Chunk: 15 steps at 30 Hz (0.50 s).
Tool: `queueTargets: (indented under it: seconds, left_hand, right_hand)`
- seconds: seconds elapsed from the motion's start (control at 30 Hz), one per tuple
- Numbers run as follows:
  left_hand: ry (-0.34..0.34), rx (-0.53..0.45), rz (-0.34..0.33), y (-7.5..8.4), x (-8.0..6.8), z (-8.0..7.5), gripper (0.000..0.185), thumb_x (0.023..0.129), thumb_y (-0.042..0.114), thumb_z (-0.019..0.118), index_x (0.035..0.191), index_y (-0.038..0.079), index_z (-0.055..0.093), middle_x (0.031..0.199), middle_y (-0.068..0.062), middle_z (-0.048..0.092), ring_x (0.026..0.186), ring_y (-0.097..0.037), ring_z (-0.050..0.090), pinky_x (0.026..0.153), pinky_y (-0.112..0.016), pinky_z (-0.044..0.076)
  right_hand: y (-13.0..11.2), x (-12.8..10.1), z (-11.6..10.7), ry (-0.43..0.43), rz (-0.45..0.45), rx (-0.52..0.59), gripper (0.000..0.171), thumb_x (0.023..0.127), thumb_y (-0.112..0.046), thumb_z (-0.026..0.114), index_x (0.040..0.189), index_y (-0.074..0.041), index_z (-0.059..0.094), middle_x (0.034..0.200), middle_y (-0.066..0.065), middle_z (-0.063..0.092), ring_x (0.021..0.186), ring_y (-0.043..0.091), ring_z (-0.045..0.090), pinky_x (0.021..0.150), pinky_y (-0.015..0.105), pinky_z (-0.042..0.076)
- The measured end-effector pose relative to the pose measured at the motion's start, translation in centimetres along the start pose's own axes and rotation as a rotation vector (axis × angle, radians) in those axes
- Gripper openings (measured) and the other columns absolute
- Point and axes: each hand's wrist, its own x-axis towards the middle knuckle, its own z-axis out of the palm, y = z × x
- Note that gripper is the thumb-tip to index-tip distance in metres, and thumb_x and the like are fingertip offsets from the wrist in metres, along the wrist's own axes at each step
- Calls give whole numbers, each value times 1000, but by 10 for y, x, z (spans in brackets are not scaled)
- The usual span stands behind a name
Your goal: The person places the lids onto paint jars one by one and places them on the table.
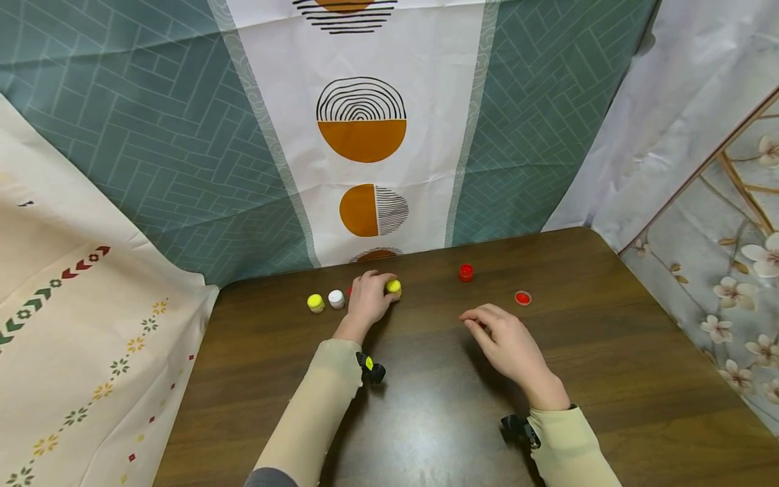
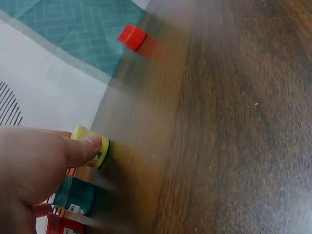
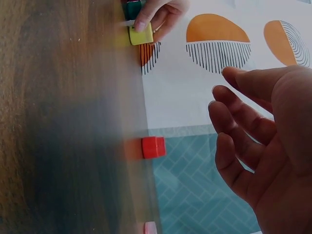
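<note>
My left hand pinches a small yellow paint jar at the back of the table, thumb against its side. In the left wrist view, a green paint jar and a red paint jar stand close beside it, partly covered by the hand. Over the table to the right hovers my right hand, holding nothing, its fingers loosely bent. Beyond it stands another small red jar, its top showing red inside. A round red lid lies flat to the right of that jar.
Left of my left hand stand a white-topped jar and a second yellow jar. The brown wooden table ends at a patterned cloth hanging behind. More curtains hang on both sides.
</note>
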Motion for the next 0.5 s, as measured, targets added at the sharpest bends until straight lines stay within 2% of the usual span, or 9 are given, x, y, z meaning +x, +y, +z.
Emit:
queueTargets:
  seconds: [0.5]
  left_hand:
    - [-26,-21,-12,-4,-3,-3,44,96,27,84,137,15,74,135,-6,73,140,-35,54,115,-55,39]
  right_hand:
    - [-3,-2,-1,-18,0,-6,14,106,-18,70,117,-16,79,114,-5,73,99,15,69,85,44,58]
